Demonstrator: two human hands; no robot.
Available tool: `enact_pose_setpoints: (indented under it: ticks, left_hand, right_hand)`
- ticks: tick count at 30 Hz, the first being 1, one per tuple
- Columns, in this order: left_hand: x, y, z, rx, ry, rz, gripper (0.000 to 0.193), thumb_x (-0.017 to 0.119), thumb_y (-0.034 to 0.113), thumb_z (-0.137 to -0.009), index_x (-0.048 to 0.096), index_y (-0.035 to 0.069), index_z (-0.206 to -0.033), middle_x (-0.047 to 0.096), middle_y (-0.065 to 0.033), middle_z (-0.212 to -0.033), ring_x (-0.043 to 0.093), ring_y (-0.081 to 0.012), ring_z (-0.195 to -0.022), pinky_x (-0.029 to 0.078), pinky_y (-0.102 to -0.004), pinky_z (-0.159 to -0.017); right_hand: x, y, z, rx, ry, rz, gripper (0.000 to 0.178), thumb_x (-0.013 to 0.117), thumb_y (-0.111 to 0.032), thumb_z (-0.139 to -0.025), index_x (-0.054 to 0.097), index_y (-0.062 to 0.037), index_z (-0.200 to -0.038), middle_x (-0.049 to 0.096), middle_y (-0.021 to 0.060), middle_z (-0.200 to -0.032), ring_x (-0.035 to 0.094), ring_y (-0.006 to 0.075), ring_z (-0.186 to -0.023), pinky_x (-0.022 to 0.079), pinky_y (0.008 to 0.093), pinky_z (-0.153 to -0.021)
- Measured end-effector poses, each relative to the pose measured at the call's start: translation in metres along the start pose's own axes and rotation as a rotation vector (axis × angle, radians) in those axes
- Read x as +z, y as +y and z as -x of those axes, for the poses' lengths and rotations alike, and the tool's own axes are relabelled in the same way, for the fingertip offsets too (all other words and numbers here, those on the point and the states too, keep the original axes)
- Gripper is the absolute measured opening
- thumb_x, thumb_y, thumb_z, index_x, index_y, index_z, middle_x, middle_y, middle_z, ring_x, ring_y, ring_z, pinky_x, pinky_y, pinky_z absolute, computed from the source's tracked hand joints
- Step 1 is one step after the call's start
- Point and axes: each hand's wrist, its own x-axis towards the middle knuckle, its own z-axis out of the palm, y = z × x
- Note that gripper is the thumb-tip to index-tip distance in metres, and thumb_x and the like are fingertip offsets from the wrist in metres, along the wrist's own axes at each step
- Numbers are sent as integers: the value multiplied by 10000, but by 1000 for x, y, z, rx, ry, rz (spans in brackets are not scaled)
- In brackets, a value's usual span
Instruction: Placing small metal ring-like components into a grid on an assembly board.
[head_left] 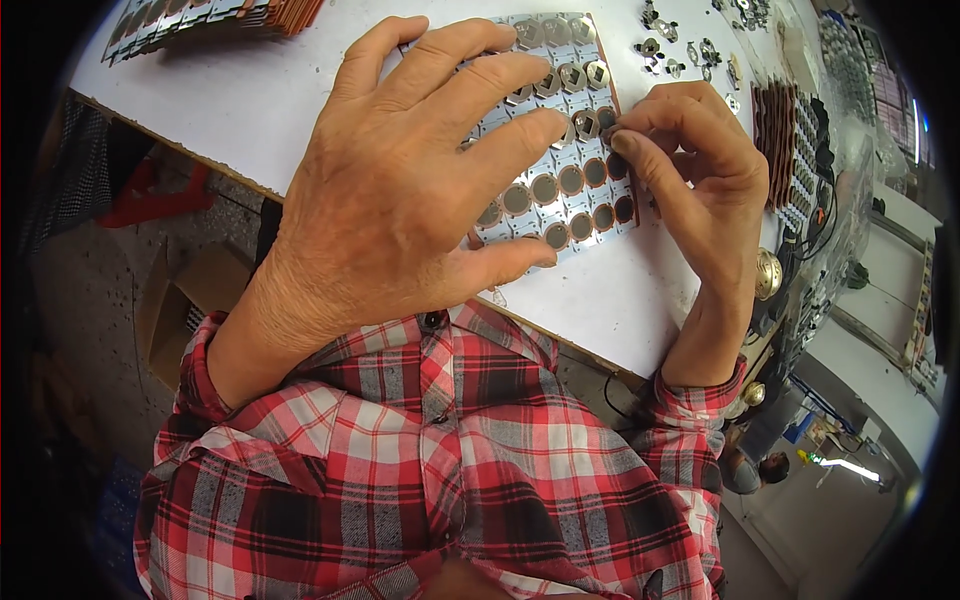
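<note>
A pale circuit board panel point(553, 212) lies on the white table, covered in rows of round pads. Silvery metal clips point(572, 77) sit on the pads of its far rows, while the near rows show bare dark discs point(571, 180). Spread across the panel's left side is my left hand point(385, 185), fingers apart and fingertips resting on or just over it. My right hand point(705, 165) pinches thumb and forefinger together at the panel's right edge, beside the last pad of a middle row. Whatever lies between those fingertips is too hidden to name.
Several loose metal clips point(652, 48) are scattered at the far right of the white table point(640, 310). Stacked panels point(778, 130) stand beyond my right hand, and another stack point(215, 22) lies far left. A cardboard box point(205, 277) and a red stool point(165, 197) are below.
</note>
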Motion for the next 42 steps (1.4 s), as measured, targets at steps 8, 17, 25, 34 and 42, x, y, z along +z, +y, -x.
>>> enact_pose_setpoints:
  ticks: [8, 17, 25, 34, 42]
  left_hand:
    - [-4, 1, 2, 1, -9, -45, 698, 903, 377, -609, 715, 116, -1229, 647, -114, -1355, 550, -342, -1322, 404, -516, -1099]
    - [-5, -1, 1, -1, -19, -95, 692, 894, 375, -633, 710, 113, -1246, 642, -116, -1365, 543, -343, -1330, 399, -513, -1102]
    - [-6, -2, -3, -2, -24, -142, 686, 887, 373, -653, 706, 109, -1261, 637, -118, -1375, 537, -344, -1337, 395, -511, -1104]
    - [-11, 1, -3, 1, -31, -197, 680, 878, 370, -677, 701, 106, -1278, 631, -120, -1385, 530, -346, -1344, 390, -508, -1107]
    - [-12, 5, -5, 55, -20, -203, 675, 871, 368, -697, 697, 102, -1293, 626, -122, -1395, 524, -347, -1351, 386, -506, -1110]
  right_hand:
    - [-3, -5, -1, -170, -114, 300, 186, 702, 25, -941, 692, 11, -1126, 684, 8, -920, 620, 55, -726, 482, 179, -631]
    - [13, -11, 2, 287, 107, -270, 164, 748, -59, -941, 728, 4, -1091, 709, 8, -838, 578, 6, -593, 390, 152, -448]
    - [12, -13, 1, 292, 107, -205, 123, 731, 22, -925, 732, 23, -1048, 728, 19, -858, 636, 28, -722, 474, 167, -592]
    - [11, 3, 0, 35, 47, -99, 117, 743, 43, -908, 748, 13, -1021, 699, -5, -863, 633, 46, -773, 491, 191, -673]
    - [-17, 5, 0, 197, 77, -177, 190, 736, -44, -936, 735, -8, -1122, 683, -25, -854, 558, 4, -617, 388, 167, -487]
